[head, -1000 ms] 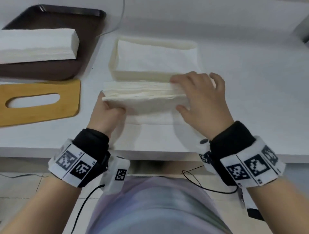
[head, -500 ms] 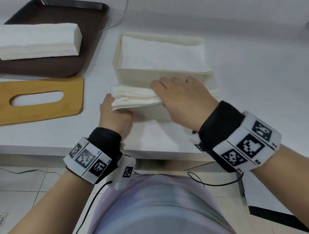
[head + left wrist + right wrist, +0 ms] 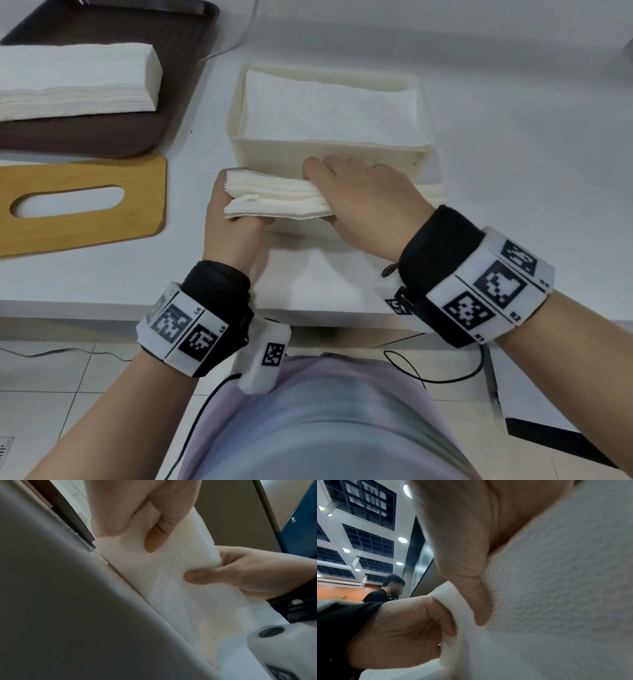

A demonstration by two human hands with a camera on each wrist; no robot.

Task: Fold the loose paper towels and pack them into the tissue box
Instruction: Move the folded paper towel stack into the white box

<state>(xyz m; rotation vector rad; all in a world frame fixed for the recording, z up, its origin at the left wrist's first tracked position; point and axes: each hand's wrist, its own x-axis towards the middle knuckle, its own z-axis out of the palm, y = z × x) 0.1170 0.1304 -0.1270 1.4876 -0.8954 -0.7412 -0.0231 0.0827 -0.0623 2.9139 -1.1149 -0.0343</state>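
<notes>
White folded paper towels (image 3: pixel 277 202) sit clamped in both my hands, left grip (image 3: pixel 233 226) curled under one end, right grip (image 3: pixel 370 202) pinching the other, just before the tissue box (image 3: pixel 329 157) on the desk (image 3: pixel 513 154).

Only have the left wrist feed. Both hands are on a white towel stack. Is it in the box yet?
Observer: No. The folded stack is held outside the tissue box, in front of its near wall.
Operator: Box empty?
Observer: No, a layer of towels already lies inside it.
Operator: More left to pack?
Observer: Yes, another towel pile sits on the brown tray, left of the box.
</notes>
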